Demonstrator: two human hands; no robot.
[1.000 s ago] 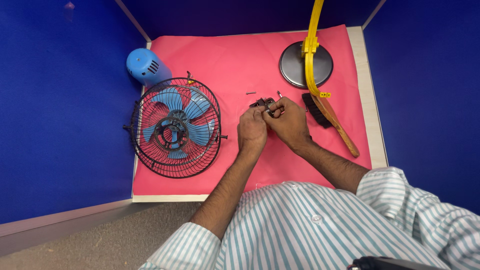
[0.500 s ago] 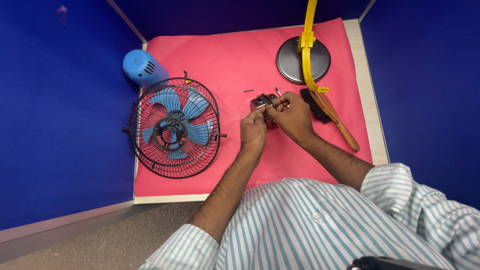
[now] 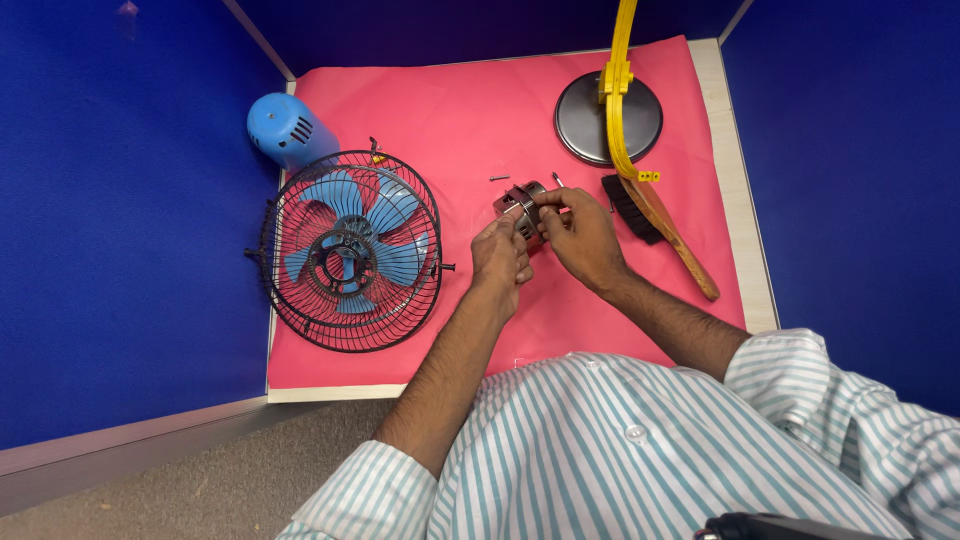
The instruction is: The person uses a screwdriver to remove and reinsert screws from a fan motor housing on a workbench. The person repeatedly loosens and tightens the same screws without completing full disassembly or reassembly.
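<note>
A small dark cylindrical metal motor unit [image 3: 524,205] is held just above the middle of the pink sheet-covered bench [image 3: 450,110]. It is judged dense and rigid for its size, with bare metal faces likely to slip; a hold around the round body is judged soundest, away from any fine parts, which are too small to make out. The left hand [image 3: 502,258] is closed around the near side of the unit. The right hand [image 3: 585,235] is pinched at its top, possibly on a thin tool, though this cannot be told for certain.

A few small dark screws [image 3: 499,178] are seen loose just beyond the unit and are judged easily scattered. To the left lie a black wire fan cage with blue blades [image 3: 350,250] and a blue plastic rear housing [image 3: 288,130]; the cage overhangs the left bench edge. To the right, a round dark base plate [image 3: 580,125], a yellow curved stand arm [image 3: 618,95] and a wooden-handled brush [image 3: 660,225] are noted. Open room remains on the sheet behind the unit; blue walls close in three sides.
</note>
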